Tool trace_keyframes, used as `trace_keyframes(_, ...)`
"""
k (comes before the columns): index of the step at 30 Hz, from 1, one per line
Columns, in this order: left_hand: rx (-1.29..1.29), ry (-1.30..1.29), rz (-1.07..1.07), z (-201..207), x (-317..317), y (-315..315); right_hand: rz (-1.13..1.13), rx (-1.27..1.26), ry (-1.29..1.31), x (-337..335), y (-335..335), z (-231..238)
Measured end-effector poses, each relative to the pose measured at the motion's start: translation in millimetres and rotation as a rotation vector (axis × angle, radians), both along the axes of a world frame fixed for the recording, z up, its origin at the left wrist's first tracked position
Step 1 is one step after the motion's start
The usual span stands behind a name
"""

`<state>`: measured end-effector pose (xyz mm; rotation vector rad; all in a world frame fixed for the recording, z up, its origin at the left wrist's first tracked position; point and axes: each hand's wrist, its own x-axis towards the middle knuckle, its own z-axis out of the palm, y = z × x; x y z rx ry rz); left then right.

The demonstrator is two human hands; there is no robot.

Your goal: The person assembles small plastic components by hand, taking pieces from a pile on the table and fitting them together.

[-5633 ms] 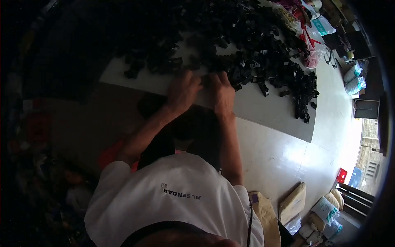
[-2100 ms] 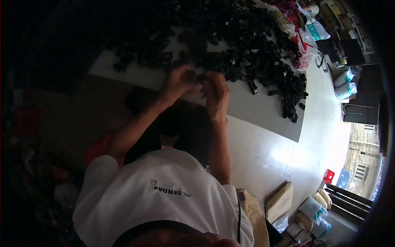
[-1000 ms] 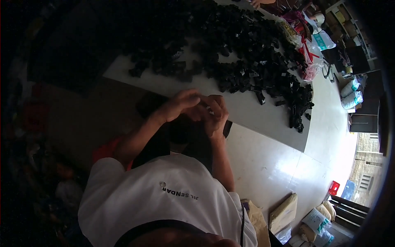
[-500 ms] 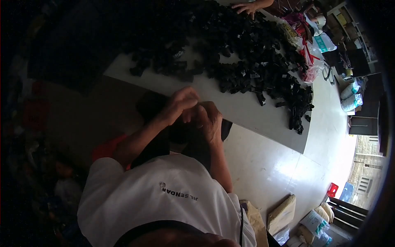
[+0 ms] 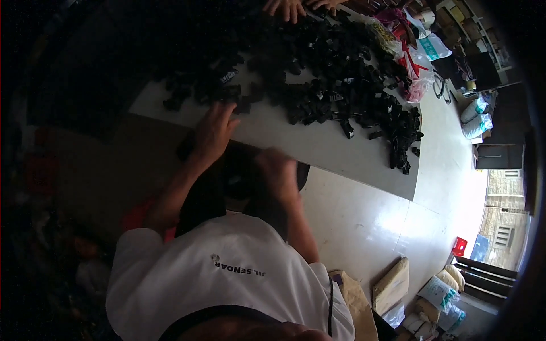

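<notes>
A large heap of small black parts (image 5: 318, 96), some with white marks, covers much of the pale table (image 5: 341, 153). My left hand (image 5: 215, 133) reaches over the table's near edge, fingers stretched out, tips at the nearest black parts (image 5: 230, 94) on the left. Whether the fingertips touch them I cannot tell. Nothing shows in that hand. My right hand (image 5: 280, 175) is lower, over my lap just short of the table edge. It is smeared by motion, so its fingers and anything in them cannot be made out.
Across the table, another person's hands (image 5: 287, 9) rest at the heap's far side. Plastic bags (image 5: 418, 71) lie at the table's far right. Brown packages (image 5: 391, 284) and white sacks (image 5: 438, 292) stand on the floor at lower right. A red stool (image 5: 139, 215) is partly visible beside my left arm.
My hands were together over my lap and are now apart. The left has moved forward to the black parts; the right has dropped slightly. A second hand of the other person has come into view.
</notes>
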<state>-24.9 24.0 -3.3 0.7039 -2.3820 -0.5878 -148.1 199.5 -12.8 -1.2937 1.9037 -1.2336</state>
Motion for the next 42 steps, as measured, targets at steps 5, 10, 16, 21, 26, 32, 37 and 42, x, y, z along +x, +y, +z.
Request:
trace_keyframes(5, -0.152, 0.011, -0.024, -21.7, -18.1, -13.6, -0.461, 0.051, 0.472, -67.5, -14.3, 27.7)
trace_keyframes(10, -0.013, 0.128, -0.097, -23.5, -19.2, -2.4, -0.430, 0.091, 0.575, -87.6, -6.4, 16.4)
trace_keyframes(16, -0.020, 0.057, -0.082, -16.7, -22.5, 6.2, -0.424, 0.075, 0.654, -92.5, 6.5, 16.7)
trace_keyframes(21, -0.042, 0.083, -0.121, -22.5, -18.0, 5.3, -0.437, 0.019, 0.779, -100.2, 11.6, 12.0)
trace_keyframes(26, 0.225, 0.016, -0.121, -3.9, -17.1, 21.9, -0.369, -0.047, 0.560, -112.9, 25.5, -3.8)
trace_keyframes(32, 0.506, 0.095, -0.234, 11.2, -33.1, 33.0, -0.260, -0.170, 0.097, -65.0, 3.7, 30.3)
trace_keyframes(37, 0.611, 0.152, -0.301, 3.2, -30.2, 36.7, -0.101, -0.235, 0.088, -35.4, -13.2, 44.0)
trace_keyframes(42, 0.877, 0.158, -0.349, 7.4, -22.6, 34.4, -0.098, -0.215, 0.114, -28.9, -18.6, 37.5)
